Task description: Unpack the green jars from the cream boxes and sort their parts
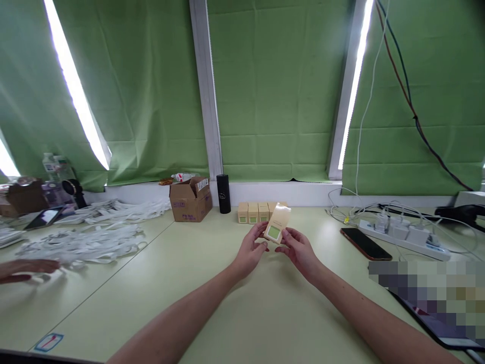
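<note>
A small tan box (279, 218) with a green square window hangs tilted above the table, held between my two hands. My left hand (250, 251) has its fingers closed on the box's left side. On the lower right edge of the box, the fingers of my right hand (299, 251) grip it. Just behind stands a row of several similar small tan boxes (253, 213), partly hidden by the held one.
An open cardboard box (191, 201) and a black cylinder (223, 194) stand at the back. White straps (85, 243) lie left, near another person's hand (30, 268). At right are a phone (365, 243), a power strip (405, 238) with cables, and a tablet (443, 323).
</note>
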Available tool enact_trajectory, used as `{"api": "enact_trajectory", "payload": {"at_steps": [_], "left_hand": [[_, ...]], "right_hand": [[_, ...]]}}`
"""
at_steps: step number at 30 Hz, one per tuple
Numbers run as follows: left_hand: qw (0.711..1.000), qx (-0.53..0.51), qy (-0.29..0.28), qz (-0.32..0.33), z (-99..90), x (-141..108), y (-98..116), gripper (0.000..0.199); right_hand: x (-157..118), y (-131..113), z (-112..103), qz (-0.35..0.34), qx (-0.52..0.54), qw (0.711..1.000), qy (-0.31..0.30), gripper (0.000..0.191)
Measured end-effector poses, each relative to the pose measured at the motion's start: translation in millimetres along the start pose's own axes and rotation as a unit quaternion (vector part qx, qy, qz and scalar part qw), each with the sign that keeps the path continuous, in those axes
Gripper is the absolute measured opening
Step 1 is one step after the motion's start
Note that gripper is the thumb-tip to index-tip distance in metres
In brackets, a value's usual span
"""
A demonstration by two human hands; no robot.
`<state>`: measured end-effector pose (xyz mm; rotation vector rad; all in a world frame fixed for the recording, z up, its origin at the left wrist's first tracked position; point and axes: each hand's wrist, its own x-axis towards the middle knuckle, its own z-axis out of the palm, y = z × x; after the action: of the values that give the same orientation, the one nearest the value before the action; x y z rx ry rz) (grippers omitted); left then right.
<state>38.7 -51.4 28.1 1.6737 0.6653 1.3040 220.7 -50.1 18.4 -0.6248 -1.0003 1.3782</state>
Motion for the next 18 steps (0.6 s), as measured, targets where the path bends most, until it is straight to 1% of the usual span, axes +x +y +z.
{"api": "enact_trajectory", "payload": {"at_steps": [7, 13, 18], "left_hand": [[0.999, 0.040, -0.006, 0.000, 3.7, -0.5, -3.5, 0.050], [1.000, 0.019, -0.010, -0.006, 2.6, -0.5, -2.7, 0.047], [1.000, 0.002, -0.001, -0.013, 2.3, 0.5, -2.6, 0.048]], "right_hand": [[0.3, 4.1, -0.8, -0.004, -0.005, 1.000, 0.001, 0.046], [-1.0, 3.4, 1.8, -0.015, -0.026, 0.999, -0.011, 0.054], [0.3, 6.2, 2.0, -0.014, -0.040, 0.999, -0.012, 0.059]]}}
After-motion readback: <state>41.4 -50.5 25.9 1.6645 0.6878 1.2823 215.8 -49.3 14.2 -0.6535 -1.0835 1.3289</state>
